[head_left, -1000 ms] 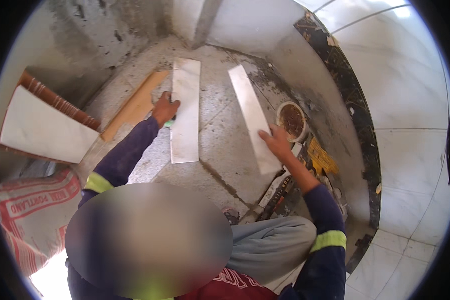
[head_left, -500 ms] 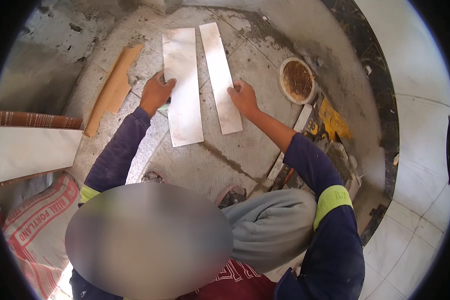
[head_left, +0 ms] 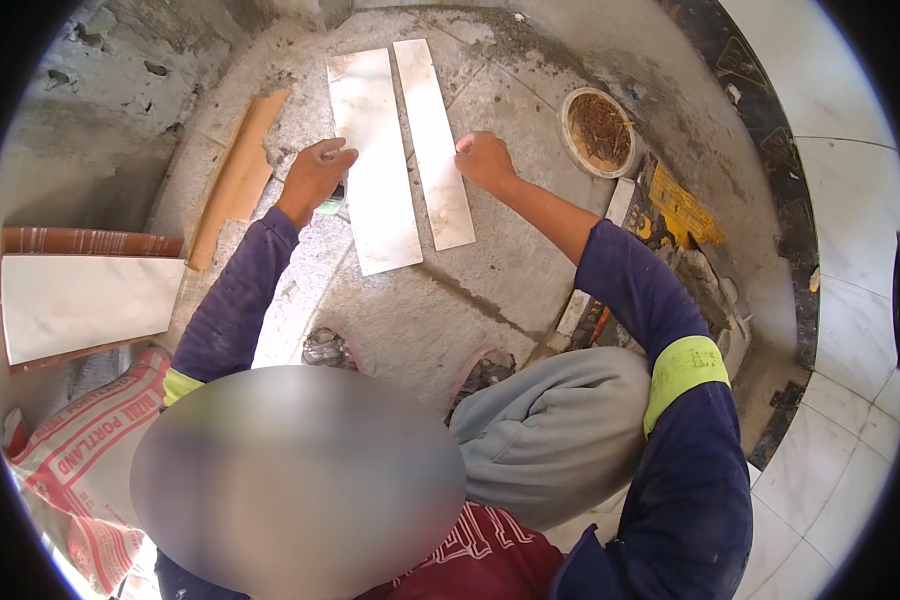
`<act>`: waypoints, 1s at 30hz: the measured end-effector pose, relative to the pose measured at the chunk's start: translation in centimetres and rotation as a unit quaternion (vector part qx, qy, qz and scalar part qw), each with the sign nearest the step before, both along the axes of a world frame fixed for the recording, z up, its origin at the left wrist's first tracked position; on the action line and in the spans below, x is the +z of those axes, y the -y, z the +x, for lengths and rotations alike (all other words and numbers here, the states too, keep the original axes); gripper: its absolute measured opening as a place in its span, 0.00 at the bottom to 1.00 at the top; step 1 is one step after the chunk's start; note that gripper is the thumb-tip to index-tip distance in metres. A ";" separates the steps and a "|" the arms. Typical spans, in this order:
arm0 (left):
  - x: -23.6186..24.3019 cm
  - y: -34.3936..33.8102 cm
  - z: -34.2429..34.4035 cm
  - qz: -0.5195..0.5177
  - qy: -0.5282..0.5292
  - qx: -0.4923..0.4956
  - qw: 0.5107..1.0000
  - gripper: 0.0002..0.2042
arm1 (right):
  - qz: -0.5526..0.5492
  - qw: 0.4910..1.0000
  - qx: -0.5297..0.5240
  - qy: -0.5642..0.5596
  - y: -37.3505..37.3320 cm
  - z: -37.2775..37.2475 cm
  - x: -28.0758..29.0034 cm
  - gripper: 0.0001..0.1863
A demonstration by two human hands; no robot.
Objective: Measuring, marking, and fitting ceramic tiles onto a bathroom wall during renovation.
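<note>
A wide white marbled tile strip (head_left: 376, 215) and a narrower one (head_left: 432, 170) lie side by side on the concrete, a small gap between them. My left hand (head_left: 312, 176) is closed at the wide strip's left edge, thumb over the top. A small greenish object (head_left: 330, 205) is partly hidden beneath it. My right hand (head_left: 486, 163) has curled fingers on the narrow strip's right edge; its fingertips are partly hidden.
Torn cardboard (head_left: 228, 190) lies left, beside a leaning tile (head_left: 92, 308) and a red-printed sack (head_left: 90, 440). At right are a round bucket (head_left: 598, 132) with brown contents and a dirty yellow-and-black piece (head_left: 682, 208). Rough walls and a dark tiled edge (head_left: 770, 130) border the space.
The narrow strip has moved left, closer alongside the wide one, and straightened. Both hands have come closer together. The whole view has shifted slightly.
</note>
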State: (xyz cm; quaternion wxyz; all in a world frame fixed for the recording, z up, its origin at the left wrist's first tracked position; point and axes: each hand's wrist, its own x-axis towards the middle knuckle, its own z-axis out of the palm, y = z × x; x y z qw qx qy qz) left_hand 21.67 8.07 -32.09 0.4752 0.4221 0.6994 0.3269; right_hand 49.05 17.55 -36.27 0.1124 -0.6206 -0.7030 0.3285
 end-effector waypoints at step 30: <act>4.4 8.7 -2.1 -0.394 -0.041 -0.292 0.871 0.13 | -0.336 0.923 0.112 -0.148 6.7 6.6 6.4 0.10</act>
